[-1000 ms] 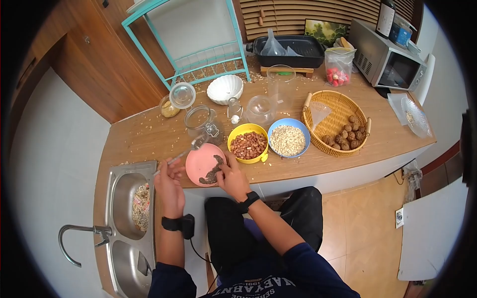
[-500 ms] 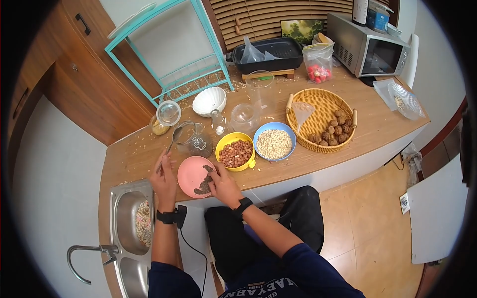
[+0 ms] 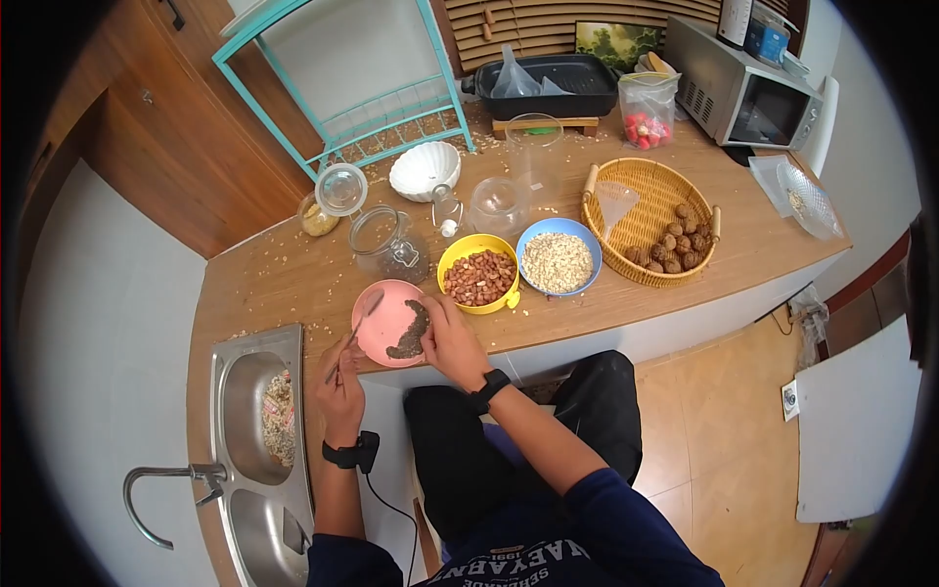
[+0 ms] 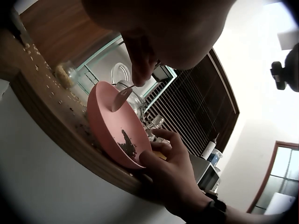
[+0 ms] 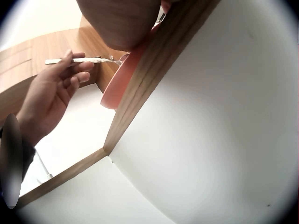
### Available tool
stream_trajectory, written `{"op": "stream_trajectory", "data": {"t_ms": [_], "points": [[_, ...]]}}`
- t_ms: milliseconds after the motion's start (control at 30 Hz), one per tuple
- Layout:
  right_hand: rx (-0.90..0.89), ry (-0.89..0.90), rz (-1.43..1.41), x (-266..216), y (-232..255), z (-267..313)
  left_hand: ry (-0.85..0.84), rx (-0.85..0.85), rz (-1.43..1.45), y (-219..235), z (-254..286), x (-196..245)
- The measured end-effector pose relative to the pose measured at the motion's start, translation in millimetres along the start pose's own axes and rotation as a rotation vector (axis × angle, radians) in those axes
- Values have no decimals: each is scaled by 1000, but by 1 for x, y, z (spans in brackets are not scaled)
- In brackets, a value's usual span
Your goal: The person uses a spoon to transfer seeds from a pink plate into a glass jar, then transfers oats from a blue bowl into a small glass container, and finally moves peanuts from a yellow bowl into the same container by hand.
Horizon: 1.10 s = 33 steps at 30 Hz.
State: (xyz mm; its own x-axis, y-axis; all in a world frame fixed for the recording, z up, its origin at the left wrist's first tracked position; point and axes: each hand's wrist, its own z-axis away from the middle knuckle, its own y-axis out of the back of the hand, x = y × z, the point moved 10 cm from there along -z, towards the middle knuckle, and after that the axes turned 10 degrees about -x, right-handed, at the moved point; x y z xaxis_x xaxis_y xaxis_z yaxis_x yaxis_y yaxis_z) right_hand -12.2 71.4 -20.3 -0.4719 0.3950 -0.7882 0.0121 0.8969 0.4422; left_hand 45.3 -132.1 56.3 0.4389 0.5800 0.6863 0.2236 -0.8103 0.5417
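Observation:
A pink bowl holding a patch of dark seeds sits at the counter's front edge, also seen in the left wrist view. My left hand pinches a spoon by its handle, with the spoon's head inside the bowl's left part, off the seeds. My right hand grips the bowl's right rim between thumb and fingers. In the right wrist view the left hand holds the spoon's handle from below.
A glass jar with its lid raised stands behind the pink bowl. To the right are a yellow bowl of nuts, a blue bowl of oats and a basket with walnuts. A steel sink lies to the left.
The spoon has moved from near the glass jar's mouth down into the pink bowl, with my left hand lowered. My right hand has stayed at the bowl's rim.

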Motion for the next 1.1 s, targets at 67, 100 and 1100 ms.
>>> {"op": "stream_trajectory", "data": {"t_ms": [67, 100, 1100], "points": [[-14, -24, -27, 4, -3, 0, -15, -6, -5, -9, 3, -12], [-7, -30, -20, 5, -3, 0, -29, -3, -21, -12, 5, -16], [68, 57, 57, -9, 3, -2, -169, -119, -12, -31, 44, 3]]}}
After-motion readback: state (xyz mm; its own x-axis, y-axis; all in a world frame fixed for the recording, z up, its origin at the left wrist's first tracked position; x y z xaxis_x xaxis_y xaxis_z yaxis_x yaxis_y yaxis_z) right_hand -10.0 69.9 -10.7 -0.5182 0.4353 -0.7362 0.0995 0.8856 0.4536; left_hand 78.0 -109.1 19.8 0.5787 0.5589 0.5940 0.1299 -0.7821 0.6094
